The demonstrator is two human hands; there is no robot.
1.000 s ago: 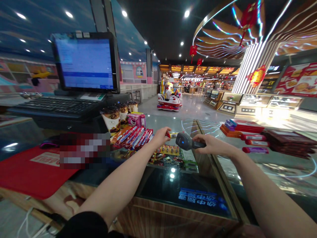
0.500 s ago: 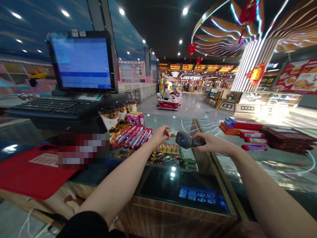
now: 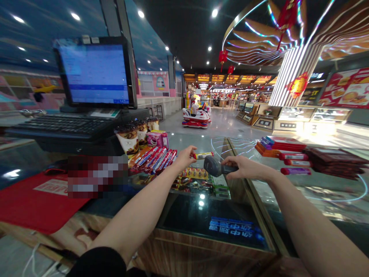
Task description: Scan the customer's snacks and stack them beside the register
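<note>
left forearm [image 3: 138,207], right forearm [image 3: 311,219] bare, reaching forward; left hand [image 3: 186,157] pinched closed; right hand [image 3: 245,168] curled in grip

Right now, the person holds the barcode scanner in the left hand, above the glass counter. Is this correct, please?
No, the hand is wrong: the right hand holds the barcode scanner, above the glass counter, as the head view shows.

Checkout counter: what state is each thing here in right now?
Left hand: closed on the candy roll.
Right hand: gripping the scanner.
Candy roll: held up, just clear of the scanner.
Scanner: held in the air, small blue light lit.
Monitor: switched on.
Mentos rolls: lying side by side on the counter.
</note>
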